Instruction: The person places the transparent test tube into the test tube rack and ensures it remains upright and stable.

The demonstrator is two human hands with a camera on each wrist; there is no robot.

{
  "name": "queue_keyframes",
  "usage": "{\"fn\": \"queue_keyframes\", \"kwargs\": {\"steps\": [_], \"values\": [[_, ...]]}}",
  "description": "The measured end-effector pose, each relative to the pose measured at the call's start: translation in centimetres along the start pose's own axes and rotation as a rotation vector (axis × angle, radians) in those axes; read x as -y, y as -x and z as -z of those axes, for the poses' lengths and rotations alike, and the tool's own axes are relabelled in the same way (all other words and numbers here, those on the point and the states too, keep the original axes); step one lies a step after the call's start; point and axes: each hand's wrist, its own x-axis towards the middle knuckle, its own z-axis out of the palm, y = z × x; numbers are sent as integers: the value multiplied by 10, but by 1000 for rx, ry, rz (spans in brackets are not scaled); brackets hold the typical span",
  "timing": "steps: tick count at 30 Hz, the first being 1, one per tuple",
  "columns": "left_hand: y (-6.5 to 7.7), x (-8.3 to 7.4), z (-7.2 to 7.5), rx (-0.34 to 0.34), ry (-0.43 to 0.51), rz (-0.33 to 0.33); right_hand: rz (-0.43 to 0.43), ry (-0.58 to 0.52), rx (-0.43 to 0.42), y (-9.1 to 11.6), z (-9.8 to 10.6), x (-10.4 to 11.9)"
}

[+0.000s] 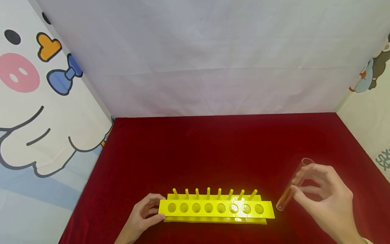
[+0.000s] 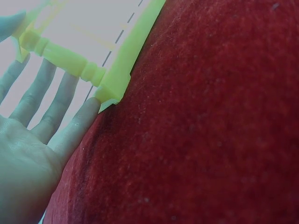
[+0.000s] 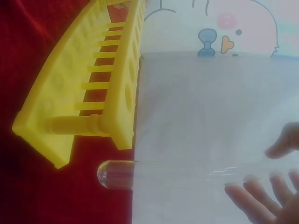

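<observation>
A yellow test tube rack [image 1: 214, 215] stands on the red cloth, with one row of round holes in its top plate and a row of pegs along its back. My left hand [image 1: 142, 216] grips its left end; in the left wrist view the fingertips [image 2: 92, 103] touch the end of the rack [image 2: 60, 58]. To the right of the rack, my right hand [image 1: 330, 196] pinches a clear glass test tube [image 1: 287, 197] between thumb and fingers. The tube is tilted, its open mouth up and its rounded bottom near the rack's right end, apart from it.
Red cloth [image 1: 213, 149] covers the table. A pale curtain [image 1: 213, 51] rises behind it. A cartoon-printed panel [image 1: 55, 128] borders the left side, and another printed panel [image 1: 362, 112] the right.
</observation>
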Motion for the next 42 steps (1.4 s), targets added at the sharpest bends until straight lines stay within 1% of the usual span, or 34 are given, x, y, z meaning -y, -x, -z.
{"fn": "queue_keyframes", "kwargs": {"steps": [3, 9, 13, 15, 19, 20, 23, 24, 25, 26, 30, 31, 32, 37, 40, 42], "values": [[0, -1, 0, -4, 0, 4, 5, -3, -8, 0, 1, 2], [1, -1, 0, -4, -1, -8, 7, -14, -28, 1, 1, 6], [1, -1, 0, -1, -1, -11, 3, -64, -38, 1, 2, 8], [1, -1, 0, 1, -1, -15, -9, -110, -46, 1, 3, 11], [1, 0, 1, 5, 0, -25, -40, -154, -55, 1, 3, 17], [1, 0, 1, 7, 0, -30, -45, -159, -57, 1, 3, 18], [0, 0, 2, 14, -1, -42, -37, -121, -54, 1, 3, 20], [0, 0, 2, 15, -3, -45, -29, -127, -55, 1, 3, 20], [0, 0, 2, 16, -5, -48, 1, -166, -58, 1, 3, 18], [0, 0, 2, 16, -7, -49, 15, -166, -60, 1, 3, 18], [1, -1, 2, 10, -9, -32, 129, -350, -60, -1, 3, 12], [1, -2, 2, 9, -8, -25, 151, -376, -57, -2, 3, 11], [1, -2, 2, 7, -8, -20, 137, -343, -60, -2, 4, 11], [0, -3, 2, 5, -18, -19, 150, -325, -53, -2, 5, 13], [0, -3, 2, 3, -19, -18, 192, -409, -35, -2, 5, 14], [0, -3, 2, 3, -19, -15, 196, -419, -31, -2, 6, 15]]}}
